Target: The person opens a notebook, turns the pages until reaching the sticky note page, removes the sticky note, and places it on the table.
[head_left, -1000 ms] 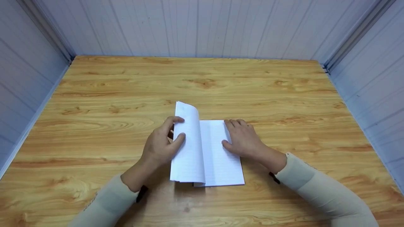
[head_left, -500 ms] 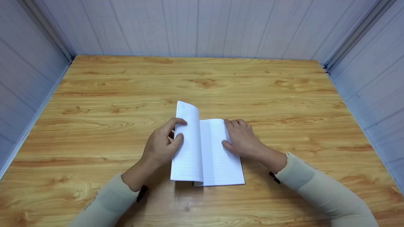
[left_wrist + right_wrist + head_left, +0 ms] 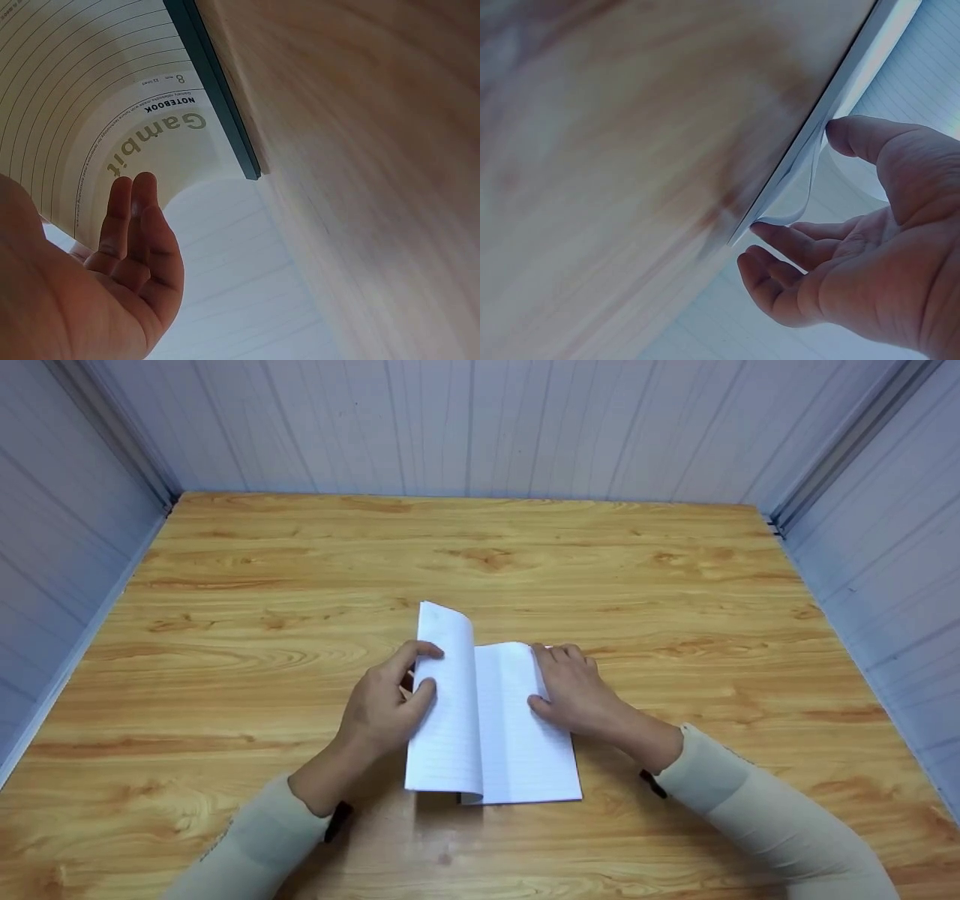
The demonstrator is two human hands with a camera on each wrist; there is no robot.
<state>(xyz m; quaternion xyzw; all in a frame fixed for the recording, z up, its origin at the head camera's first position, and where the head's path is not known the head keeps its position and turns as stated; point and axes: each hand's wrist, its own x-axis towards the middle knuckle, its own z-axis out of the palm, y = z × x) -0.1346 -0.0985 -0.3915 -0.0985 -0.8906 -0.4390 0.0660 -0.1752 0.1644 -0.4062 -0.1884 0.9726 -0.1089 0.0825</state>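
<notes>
A notebook with white ruled pages lies partly spread on the wooden table. Its left stack of pages stands raised and bends over to the left. My left hand grips that stack at its outer edge, thumb and index finger on the near face. In the left wrist view, the printed back of the stack reads "Gambit" and "NOTEBOOK", beside a dark cover edge. My right hand is at the right page's outer edge. Between its thumb and fingertips, a leaf buckles up, as the right wrist view shows.
The wood-grain table extends around the notebook on all sides. Pale panelled walls enclose its back, left and right. Both forearms wear light sleeves.
The right page's top edge, flat a second ago, now bows upward near my right hand. My left index finger has shifted slightly farther over the raised pages.
</notes>
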